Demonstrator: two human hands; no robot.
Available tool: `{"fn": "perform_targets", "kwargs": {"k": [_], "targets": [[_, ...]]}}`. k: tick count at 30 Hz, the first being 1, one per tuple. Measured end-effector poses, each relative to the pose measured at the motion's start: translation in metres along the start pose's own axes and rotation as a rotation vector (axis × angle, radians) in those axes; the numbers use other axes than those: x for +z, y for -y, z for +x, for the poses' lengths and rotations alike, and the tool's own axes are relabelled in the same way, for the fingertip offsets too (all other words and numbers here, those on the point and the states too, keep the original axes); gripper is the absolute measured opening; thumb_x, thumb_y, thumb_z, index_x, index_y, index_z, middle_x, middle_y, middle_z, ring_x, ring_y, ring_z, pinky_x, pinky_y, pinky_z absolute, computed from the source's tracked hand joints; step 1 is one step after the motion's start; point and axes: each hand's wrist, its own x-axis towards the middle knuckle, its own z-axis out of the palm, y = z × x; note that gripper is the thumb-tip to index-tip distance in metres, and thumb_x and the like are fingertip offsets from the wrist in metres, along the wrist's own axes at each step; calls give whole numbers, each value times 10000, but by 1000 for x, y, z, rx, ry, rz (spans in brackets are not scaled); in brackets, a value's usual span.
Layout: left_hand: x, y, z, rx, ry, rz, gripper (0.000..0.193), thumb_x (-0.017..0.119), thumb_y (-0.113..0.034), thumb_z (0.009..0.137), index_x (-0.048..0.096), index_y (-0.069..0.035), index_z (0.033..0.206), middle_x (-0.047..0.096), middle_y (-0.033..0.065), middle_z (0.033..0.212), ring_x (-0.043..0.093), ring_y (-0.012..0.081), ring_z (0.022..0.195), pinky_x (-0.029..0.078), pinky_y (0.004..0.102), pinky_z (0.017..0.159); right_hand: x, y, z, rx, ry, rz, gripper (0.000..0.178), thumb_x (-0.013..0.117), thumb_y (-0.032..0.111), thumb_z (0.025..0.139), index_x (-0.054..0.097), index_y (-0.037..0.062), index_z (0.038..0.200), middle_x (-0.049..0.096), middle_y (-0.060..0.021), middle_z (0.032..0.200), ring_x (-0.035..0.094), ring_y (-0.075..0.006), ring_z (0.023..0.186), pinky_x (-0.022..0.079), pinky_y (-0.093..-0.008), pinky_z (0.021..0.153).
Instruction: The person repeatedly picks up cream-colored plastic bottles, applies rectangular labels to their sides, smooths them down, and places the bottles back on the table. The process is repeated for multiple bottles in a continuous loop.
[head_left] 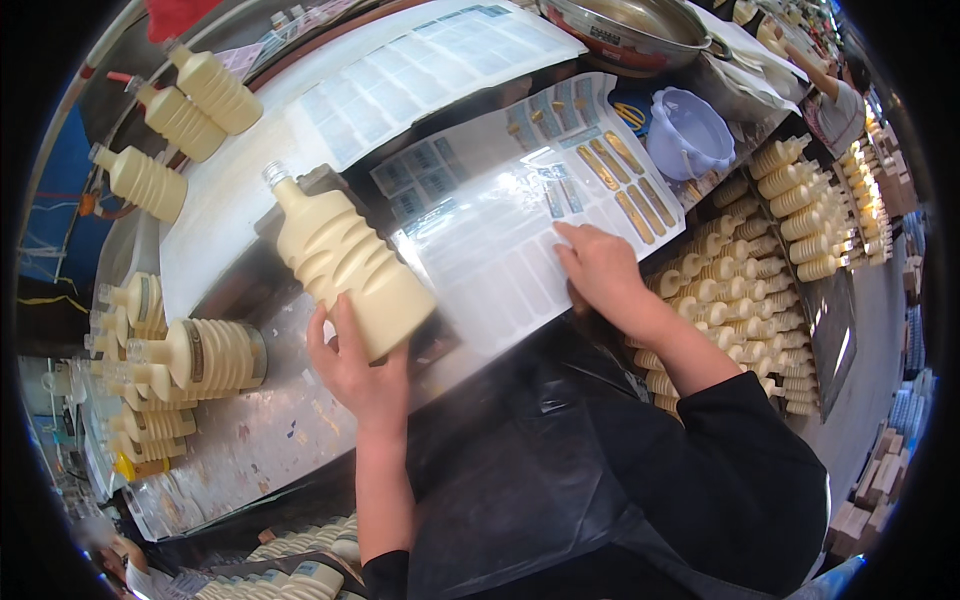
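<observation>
A cream plastic bottle (355, 265) with wavy ridged sides and a clear threaded neck leans up to the left in front of me. My left hand (362, 365) grips it near its base, fingers against the side; the thumb is partly hidden. A glossy sheet of labels (490, 270) lies to the right, with gold strips (640, 210) and small blue-and-white labels (562, 190). My right hand (605, 270) rests over the sheet, its index fingertip touching just below a blue-and-white label. Index finger and thumb are apart, the other fingers curled, and nothing shows between them.
Cream bottles, some banded, crowd the left (220, 355); other bottles (210, 90) lie at the far left. A second label sheet (420, 65), a lavender bucket (690, 135), yellow-handled scissors (630, 117) and a metal basin (640, 30) lie beyond. Stacked bottles (720, 310) stand right; another person (835, 110) works there.
</observation>
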Motion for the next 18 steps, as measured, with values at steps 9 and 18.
{"fn": "perform_targets", "kwargs": {"k": [9,18], "targets": [[-9,-2,3,-20,99,46,776,884,-76,710,587,-31,1425,428,199,1460,605,334,1185,563,413,940,0,-29,13,-57,292,-339,523,657,92,849,599,52,1367,639,-153,932,692,-349,769,563,-453,668],[-5,-4,-1,-30,107,45,757,845,-67,768,546,-30,1463,386,207,1496,591,353,1217,549,423,973,-18,3,-43,-181,452,-304,514,588,58,864,584,40,1377,638,-151,896,694,-332,730,559,-445,617]]}}
